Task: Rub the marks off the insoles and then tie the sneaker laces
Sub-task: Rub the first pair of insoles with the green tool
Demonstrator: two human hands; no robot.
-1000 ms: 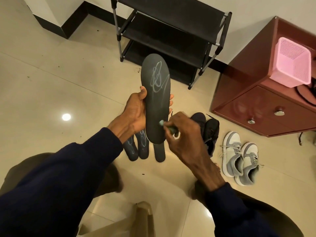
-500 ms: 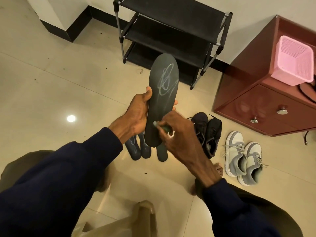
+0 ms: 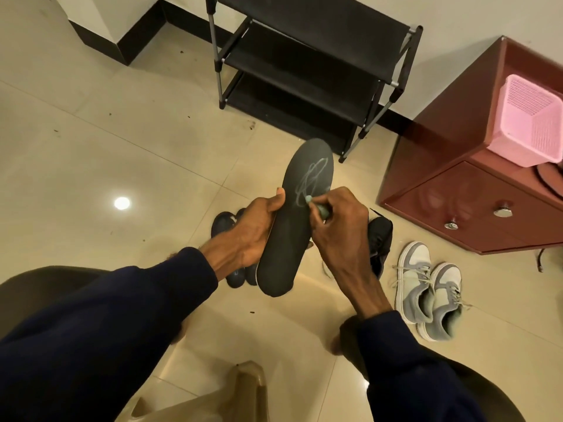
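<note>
- The right hand (image 3: 341, 229) pinched a small pale green eraser (image 3: 318, 208) in curled fingers. Only its tip and a short stretch of its body showed, and the rest was buried in the grip.
- The eraser's tip touched the lower edge of the pale scribbled marks (image 3: 313, 181) on the held insole (image 3: 289, 239).
- The left hand (image 3: 249, 236) gripped that insole along its left edge. Its thumb lay over the front face, and its fingers were hidden behind the insole.
- The dark insole stood at the centre of the frame, with its toe tilted toward the upper right and its heel lowest.
- More insoles (image 3: 236, 277) lay on the floor behind the left hand. They were mostly covered, so their number could not be told.
- The black sneakers (image 3: 379, 239) sat just right of the held insole, largely hidden by the right hand and wrist.
- The grey sneakers (image 3: 426, 287) stood side by side at lower right of centre. Their laces lay loose, and whether they were knotted was not clear.
- The black shoe rack (image 3: 304, 62) stood at upper centre, cut off by the top edge.
- The red-brown cabinet (image 3: 457, 208) at the right carried a pink basket (image 3: 530, 123), and the right edge clipped both.
- Dark blue sleeves filled the lower corners.
- A tan plastic object (image 3: 249, 391) at the bottom edge was cut off and hard to identify.
</note>
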